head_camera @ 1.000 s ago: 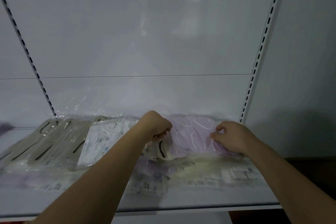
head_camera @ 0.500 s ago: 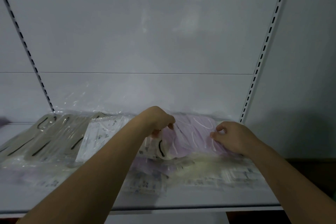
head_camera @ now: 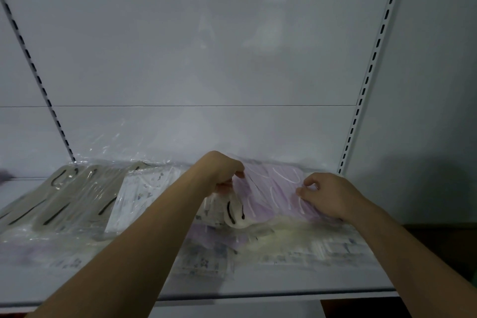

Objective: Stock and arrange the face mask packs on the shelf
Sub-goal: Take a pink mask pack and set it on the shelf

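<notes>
Since a second ago, my left hand (head_camera: 223, 171) has lifted the lilac pack (head_camera: 273, 188) a little (film blurs details); both hands pinch its edges, right hand (head_camera: 327, 195) at its right side. It leans at the back of the white shelf (head_camera: 296, 281), against the pale back panel (head_camera: 206, 59), other packs (head_camera: 77, 196) alongside.

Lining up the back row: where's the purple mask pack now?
Head view, right of centre at the shelf's back: the purple mask pack sits between both hands, right of the white patterned pack.
</notes>
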Demonstrator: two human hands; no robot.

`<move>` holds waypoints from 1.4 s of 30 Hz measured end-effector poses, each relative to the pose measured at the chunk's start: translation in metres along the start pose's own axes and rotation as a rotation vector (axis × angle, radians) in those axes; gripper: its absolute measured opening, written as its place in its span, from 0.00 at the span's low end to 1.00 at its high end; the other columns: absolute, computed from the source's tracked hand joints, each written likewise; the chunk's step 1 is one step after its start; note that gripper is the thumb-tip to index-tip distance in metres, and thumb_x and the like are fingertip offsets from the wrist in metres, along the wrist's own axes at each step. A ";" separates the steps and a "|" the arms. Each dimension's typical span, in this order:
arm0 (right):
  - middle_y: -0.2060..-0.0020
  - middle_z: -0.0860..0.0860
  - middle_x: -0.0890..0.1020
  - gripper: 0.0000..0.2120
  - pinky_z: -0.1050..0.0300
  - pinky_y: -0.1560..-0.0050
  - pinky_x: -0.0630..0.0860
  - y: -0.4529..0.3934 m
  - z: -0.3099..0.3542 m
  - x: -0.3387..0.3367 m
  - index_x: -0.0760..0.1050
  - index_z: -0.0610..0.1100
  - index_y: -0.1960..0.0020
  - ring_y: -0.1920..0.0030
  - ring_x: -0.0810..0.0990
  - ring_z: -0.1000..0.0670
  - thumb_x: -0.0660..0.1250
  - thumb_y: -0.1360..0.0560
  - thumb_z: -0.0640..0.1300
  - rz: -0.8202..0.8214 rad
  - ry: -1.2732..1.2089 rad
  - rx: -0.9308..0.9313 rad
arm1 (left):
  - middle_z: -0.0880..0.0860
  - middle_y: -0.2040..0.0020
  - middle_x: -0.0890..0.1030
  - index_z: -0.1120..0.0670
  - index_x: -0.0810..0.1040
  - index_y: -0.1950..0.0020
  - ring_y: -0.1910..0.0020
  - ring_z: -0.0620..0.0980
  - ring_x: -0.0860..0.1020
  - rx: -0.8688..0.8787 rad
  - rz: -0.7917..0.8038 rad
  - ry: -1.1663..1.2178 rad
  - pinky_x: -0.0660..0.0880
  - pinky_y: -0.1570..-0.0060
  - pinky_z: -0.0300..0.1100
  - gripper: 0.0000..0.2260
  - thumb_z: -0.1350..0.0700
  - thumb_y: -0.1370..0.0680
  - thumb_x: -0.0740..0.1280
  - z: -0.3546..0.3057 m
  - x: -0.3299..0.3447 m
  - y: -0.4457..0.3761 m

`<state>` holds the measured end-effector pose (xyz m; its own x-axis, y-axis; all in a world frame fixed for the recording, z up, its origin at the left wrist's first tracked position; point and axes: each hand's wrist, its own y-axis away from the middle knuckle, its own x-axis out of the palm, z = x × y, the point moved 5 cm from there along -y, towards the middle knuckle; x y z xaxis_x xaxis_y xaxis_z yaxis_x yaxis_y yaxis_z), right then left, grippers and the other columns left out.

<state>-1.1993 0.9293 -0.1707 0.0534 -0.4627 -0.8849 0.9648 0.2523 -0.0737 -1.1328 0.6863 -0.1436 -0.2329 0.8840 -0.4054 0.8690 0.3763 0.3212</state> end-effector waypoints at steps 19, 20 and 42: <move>0.59 0.56 0.78 0.08 0.60 0.53 0.69 0.003 -0.003 -0.001 0.81 0.53 0.49 0.54 0.77 0.51 0.68 0.23 0.55 0.004 -0.046 -0.050 | 0.66 0.49 0.79 0.63 0.72 0.43 0.65 0.57 0.78 -0.083 -0.009 0.418 0.79 0.71 0.45 0.12 0.57 0.21 0.70 0.010 0.008 0.007; 0.58 0.56 0.80 0.07 0.60 0.52 0.70 0.003 -0.003 -0.002 0.82 0.52 0.49 0.54 0.79 0.51 0.67 0.22 0.53 0.015 -0.045 -0.056 | 0.66 0.50 0.79 0.62 0.73 0.46 0.65 0.57 0.78 -0.084 -0.011 0.415 0.80 0.70 0.45 0.11 0.57 0.21 0.70 0.010 0.007 0.007; 0.48 0.56 0.85 0.09 0.62 0.45 0.74 0.011 0.003 -0.009 0.84 0.54 0.46 0.48 0.82 0.53 0.66 0.22 0.48 0.107 -0.056 -0.071 | 0.64 0.50 0.82 0.64 0.75 0.41 0.58 0.59 0.83 0.029 0.138 0.400 0.84 0.65 0.46 0.16 0.52 0.20 0.70 -0.010 0.035 0.024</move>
<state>-1.1886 0.9342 -0.1619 0.1711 -0.4760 -0.8626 0.9322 0.3615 -0.0146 -1.1245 0.7291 -0.1421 -0.2600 0.9656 0.0055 0.9145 0.2444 0.3225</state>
